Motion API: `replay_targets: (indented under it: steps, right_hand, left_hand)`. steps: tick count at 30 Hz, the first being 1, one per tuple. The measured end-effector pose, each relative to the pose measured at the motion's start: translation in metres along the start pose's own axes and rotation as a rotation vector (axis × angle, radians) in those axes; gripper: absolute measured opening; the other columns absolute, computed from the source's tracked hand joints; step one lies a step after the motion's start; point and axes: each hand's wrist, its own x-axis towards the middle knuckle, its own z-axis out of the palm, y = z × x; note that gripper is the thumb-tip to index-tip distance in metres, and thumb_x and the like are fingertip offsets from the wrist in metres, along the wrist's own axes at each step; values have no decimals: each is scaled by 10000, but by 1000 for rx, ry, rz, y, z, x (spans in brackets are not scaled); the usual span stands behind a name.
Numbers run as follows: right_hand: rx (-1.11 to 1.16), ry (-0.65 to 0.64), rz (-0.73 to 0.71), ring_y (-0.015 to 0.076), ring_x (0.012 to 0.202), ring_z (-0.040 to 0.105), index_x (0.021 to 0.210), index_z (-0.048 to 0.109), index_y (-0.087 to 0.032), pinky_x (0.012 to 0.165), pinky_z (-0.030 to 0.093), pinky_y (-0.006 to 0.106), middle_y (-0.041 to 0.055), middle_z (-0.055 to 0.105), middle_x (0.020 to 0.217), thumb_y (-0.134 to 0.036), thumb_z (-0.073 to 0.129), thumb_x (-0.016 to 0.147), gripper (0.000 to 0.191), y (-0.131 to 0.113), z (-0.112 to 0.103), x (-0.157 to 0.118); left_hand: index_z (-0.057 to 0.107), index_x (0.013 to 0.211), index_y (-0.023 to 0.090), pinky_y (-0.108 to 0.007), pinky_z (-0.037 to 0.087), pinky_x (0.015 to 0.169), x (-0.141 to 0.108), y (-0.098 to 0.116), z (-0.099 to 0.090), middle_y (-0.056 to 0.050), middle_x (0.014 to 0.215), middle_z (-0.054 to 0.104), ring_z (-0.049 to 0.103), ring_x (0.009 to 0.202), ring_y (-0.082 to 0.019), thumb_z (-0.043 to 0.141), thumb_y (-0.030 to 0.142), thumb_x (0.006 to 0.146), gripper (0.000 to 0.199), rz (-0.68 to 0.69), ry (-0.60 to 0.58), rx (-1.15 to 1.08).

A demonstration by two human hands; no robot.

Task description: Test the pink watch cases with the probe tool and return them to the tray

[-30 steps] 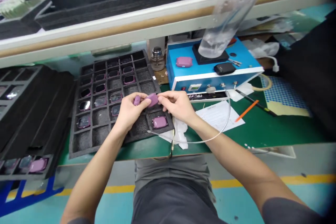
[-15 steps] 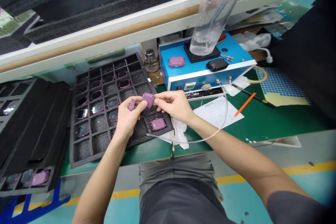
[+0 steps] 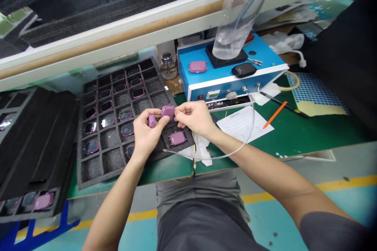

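Observation:
Between thumb and fingers, my left hand (image 3: 149, 131) grips a purple watch case (image 3: 167, 111). A second, smaller-looking purple piece (image 3: 151, 120) sits in the same hand against the palm side of the fingers. Pinched at the right edge of the held case, my right hand (image 3: 193, 117) has its fingertips together; whether a small part is between them I cannot make out. Both hands are above a black foam tray (image 3: 110, 160) with watch cases in several of its compartments. Another purple watch case (image 3: 177, 138) lies in the tray's near right compartment, below my right hand.
Behind stands a blue dispenser box (image 3: 218, 88) bearing a clear cylinder (image 3: 231, 39), a purple case (image 3: 197, 67) and a black case (image 3: 244, 70). A thin clear tube (image 3: 235, 153) loops across my right forearm. Stacked foam trays (image 3: 38, 145) are at left; a glass bottle (image 3: 167, 66) stands behind.
The held watch case has turned slightly, and the smaller purple piece in my left hand now stands more upright. My right fingertips stay at the case's edge. The view has shifted a little.

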Motion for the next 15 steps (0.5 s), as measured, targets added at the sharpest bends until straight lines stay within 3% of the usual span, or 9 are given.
replay_targets:
  steps: [4,8,10,13,15]
  right_hand:
    - [-6,85,37,125,436,656,722,743,-136,392,508,183,30,722,597,-304,713,621,198,0,-2,2]
    - [-33,90,43,124,438,652,724,745,-132,386,506,186,33,724,604,-291,708,616,196,-7,-10,3]
    - [-33,87,26,122,438,648,726,749,-131,399,517,196,30,720,597,-296,720,632,192,-12,-12,1]
    - [-22,20,-7,116,443,634,715,757,-136,425,531,213,33,725,597,-319,744,669,189,-15,-9,-6]
    - [-22,-38,-53,117,465,635,724,772,-142,449,534,223,42,741,620,-326,756,698,186,-14,-4,-13]
  left_hand:
    - [740,931,171,-294,530,727,0,0,-3,-49,872,771,695,759,-179,825,356,755,269,36,132,89]
    - [769,913,202,-337,507,823,2,0,-5,-40,917,789,703,832,-205,786,282,781,155,101,33,432]
    - [764,897,213,-336,485,823,1,1,-4,-26,893,771,671,804,-193,820,311,773,167,135,60,519]
    - [704,837,212,-295,442,668,-2,2,-4,0,742,644,552,661,-148,785,487,832,286,99,143,296]
    - [658,844,219,-275,359,529,-4,2,-3,21,663,508,438,555,-130,655,601,910,387,-8,91,-5]
